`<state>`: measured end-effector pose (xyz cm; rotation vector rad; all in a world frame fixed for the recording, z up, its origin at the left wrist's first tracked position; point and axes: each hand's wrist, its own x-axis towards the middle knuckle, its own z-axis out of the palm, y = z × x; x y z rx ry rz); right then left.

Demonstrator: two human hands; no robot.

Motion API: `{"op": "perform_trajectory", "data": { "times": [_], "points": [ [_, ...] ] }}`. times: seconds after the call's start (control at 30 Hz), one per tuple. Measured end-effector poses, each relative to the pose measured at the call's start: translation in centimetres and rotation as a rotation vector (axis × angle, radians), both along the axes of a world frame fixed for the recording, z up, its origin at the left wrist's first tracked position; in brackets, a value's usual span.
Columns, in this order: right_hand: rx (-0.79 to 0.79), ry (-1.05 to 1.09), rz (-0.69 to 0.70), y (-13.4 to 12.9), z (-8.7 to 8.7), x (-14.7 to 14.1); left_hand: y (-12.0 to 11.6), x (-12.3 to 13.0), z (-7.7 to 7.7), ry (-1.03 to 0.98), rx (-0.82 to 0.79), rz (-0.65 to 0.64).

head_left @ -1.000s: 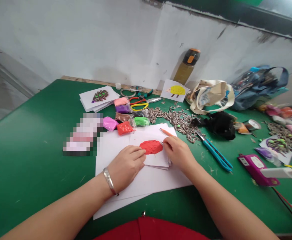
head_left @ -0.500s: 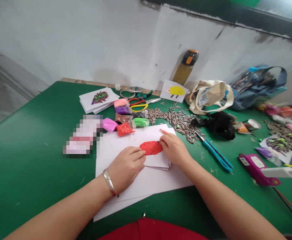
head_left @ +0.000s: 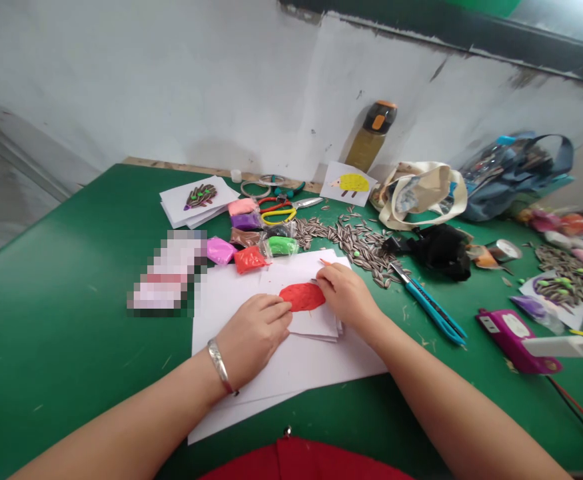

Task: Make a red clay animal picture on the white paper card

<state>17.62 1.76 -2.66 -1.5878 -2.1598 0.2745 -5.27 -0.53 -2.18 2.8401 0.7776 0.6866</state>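
- One red oval (head_left: 301, 298) is near the middle of what I see, on a small white paper (head_left: 316, 325). A thin line sticks out under it.
- The small paper is on top of big white sheets (head_left: 321, 365), and those are on a green table (head_left: 76, 313).
- I see the left hand (head_left: 258, 333) lying low on the paper, fingers side by side and pretty flat. Its fingertips touch the left end of the oval.
- The right hand (head_left: 348, 293) is at the other end. Its finger and thumb are pinched tight on a small dark thing (head_left: 315, 280). Only a tip pokes out, so I can't tell what it is.
- From here I also see the end of an orange stick (head_left: 325, 263) poking out past the right hand. I can't tell if the hand touches it.
- Just behind the paper are a red packet (head_left: 250, 259), a green packet (head_left: 282, 245) and a pink packet (head_left: 220, 251).
- Lots of stripy seeds (head_left: 356, 241) are in a messy pile behind the right hand.
- A blue cutter (head_left: 436, 312) lies to the right of the paper.
- Near the wall I see a card with a yellow animal (head_left: 354, 183), and a bottle (head_left: 367, 143) leans behind it.
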Motion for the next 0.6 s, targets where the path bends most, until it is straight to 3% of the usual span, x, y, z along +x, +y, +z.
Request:
{"op": "perform_trajectory", "data": {
  "times": [0.6],
  "points": [
    [-0.087, -0.082, 0.175, 1.9, 1.0, -0.3, 0.0, 0.1, 0.2, 0.003, -0.003, -0.008]
  ]
}}
